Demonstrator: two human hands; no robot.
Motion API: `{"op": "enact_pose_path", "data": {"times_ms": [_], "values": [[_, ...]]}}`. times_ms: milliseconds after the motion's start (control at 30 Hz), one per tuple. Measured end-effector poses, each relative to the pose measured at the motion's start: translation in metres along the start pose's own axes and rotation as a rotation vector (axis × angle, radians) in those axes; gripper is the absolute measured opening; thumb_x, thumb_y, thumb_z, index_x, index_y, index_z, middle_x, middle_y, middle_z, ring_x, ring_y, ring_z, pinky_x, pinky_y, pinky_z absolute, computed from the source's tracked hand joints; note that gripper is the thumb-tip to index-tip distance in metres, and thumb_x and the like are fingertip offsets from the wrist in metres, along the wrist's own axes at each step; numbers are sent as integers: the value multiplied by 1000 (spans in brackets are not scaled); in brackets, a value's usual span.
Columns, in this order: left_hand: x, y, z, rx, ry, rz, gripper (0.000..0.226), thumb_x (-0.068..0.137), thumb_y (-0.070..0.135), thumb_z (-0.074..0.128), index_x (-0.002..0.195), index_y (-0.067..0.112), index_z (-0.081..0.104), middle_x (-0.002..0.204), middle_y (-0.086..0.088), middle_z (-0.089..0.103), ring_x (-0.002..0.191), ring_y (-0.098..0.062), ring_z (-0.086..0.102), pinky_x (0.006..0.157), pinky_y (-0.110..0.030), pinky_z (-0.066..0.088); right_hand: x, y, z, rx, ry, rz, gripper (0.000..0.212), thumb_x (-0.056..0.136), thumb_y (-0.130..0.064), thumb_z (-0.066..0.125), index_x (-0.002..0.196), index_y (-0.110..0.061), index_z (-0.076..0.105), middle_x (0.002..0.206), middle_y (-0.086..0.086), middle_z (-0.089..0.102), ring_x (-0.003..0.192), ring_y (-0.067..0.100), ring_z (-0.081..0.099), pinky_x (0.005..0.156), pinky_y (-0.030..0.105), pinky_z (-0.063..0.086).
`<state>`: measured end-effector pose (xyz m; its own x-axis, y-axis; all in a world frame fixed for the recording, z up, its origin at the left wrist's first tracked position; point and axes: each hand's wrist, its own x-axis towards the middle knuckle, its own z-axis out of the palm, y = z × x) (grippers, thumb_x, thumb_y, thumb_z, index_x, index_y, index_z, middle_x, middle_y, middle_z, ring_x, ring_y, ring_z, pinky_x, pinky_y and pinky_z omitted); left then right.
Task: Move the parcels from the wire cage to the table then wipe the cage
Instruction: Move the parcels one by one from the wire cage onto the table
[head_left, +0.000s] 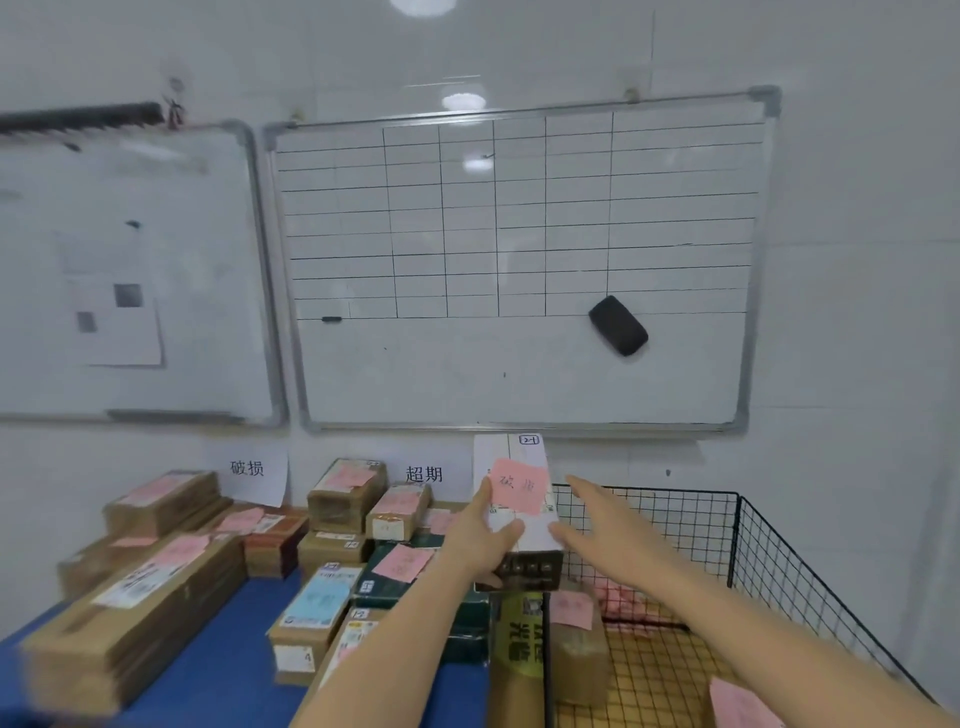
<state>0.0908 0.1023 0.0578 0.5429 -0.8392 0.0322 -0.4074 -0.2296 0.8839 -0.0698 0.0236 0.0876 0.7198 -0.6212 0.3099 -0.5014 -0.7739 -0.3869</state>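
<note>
One box (511, 453) is clasped by the left grip (483, 535), right grip (597, 514) spread; parcels (577, 647) lie in the cage (737, 535); wiping judged pending.

Black wire cage (727, 525); brown cardboard parcels (156, 613); glossy whiteboard (519, 364), metal frame.

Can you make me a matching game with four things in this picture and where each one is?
Things:
1. white box
2. black eraser
3. wire cage
4. long brown parcel

Places:
A. stuck on the whiteboard
B. held up by the left hand
C. lying on the blue table
D. standing to the right of the blue table

Pairs: 1-B, 2-A, 3-D, 4-C.
</note>
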Motion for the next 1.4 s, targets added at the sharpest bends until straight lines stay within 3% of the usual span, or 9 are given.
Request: {"op": "enact_pose_path", "data": {"times_ms": [167, 267, 467, 633, 733, 900, 967, 1067, 1400], "values": [[-8, -2, -5, 54, 46, -35, 77, 95, 32, 55, 153, 31, 4, 153, -1, 31, 122, -25, 52, 92, -38, 53, 7, -7, 8, 15, -12, -44, 58, 96, -43, 50, 148, -24, 31, 150, -5, 39, 135, 12, 38, 107, 30, 34], [-12, -8, -16, 48, 81, -50, 77, 95, 32, 55, 153, 32, 4, 154, -2, 29, 122, -25, 52, 93, -40, 53, 17, -14, 17, 38, -10, -83, 57, 95, -45, 51, 146, -25, 35, 148, -5, 41, 131, 12, 42, 104, 32, 38], [-13, -24, -67, 73, 168, -66, 73, 97, 31, 53, 153, 28, 6, 156, 1, 26, 129, -24, 45, 88, -28, 51, 38, -52, 34, 80, -31, -115, 64, 95, -45, 50, 149, -16, 29, 152, 3, 36, 137, 17, 36, 112, 38, 33], [-8, -53, -128, 17, 191, -83, 76, 92, 37, 58, 152, 35, 10, 153, 2, 32, 126, -25, 48, 98, -45, 49, 63, -102, 65, 137, -29, -140, 62, 95, -44, 52, 148, -18, 32, 149, 0, 40, 133, 16, 41, 107, 33, 35], [-8, -73, -175, -36, 172, -65, 76, 90, 38, 60, 151, 40, 15, 151, 5, 35, 118, -25, 55, 89, -46, 54, 83, -146, 89, 158, -11, -172, 56, 94, -42, 54, 143, -19, 39, 143, -1, 47, 125, 14, 48, 101, 30, 39], [-3, -113, -267, 27, 176, -39, 79, 89, 39, 63, 151, 35, 15, 144, 12, 39, 119, -20, 54, 95, -45, 50, 116, -231, 133, 179, -21, -192, 58, 89, -53, 52, 140, -26, 43, 137, -5, 52, 116, 12, 53, 97, 39, 47], [-1, -127, -299, 17, 179, -50, 79, 89, 38, 63, 152, 35, 15, 148, 7, 38, 120, -21, 54, 88, -47, 54, 130, -256, 153, 175, -20, -198, 64, 87, -57, 50, 142, -25, 40, 140, -6, 50, 121, 13, 51, 99, 43, 46], [-1, -151, -336, -43, 145, -111, 77, 92, 32, 62, 153, 32, 15, 149, 5, 32, 109, -23, 57, 74, -48, 59, 141, -294, 175, 174, -13, -178, 60, 91, -47, 55, 144, -23, 40, 139, -5, 52, 123, 12, 50, 100, 36, 44], [46, -216, -408, -106, 100, -184, 77, 91, 31, 62, 151, 36, 14, 151, 0, 29, 112, -29, 57, 65, -45, 60, 196, -346, 241, 181, -65, -150, 63, 92, -48, 53, 147, -25, 33, 147, -7, 43, 132, 10, 41, 107, 34, 39]]}}
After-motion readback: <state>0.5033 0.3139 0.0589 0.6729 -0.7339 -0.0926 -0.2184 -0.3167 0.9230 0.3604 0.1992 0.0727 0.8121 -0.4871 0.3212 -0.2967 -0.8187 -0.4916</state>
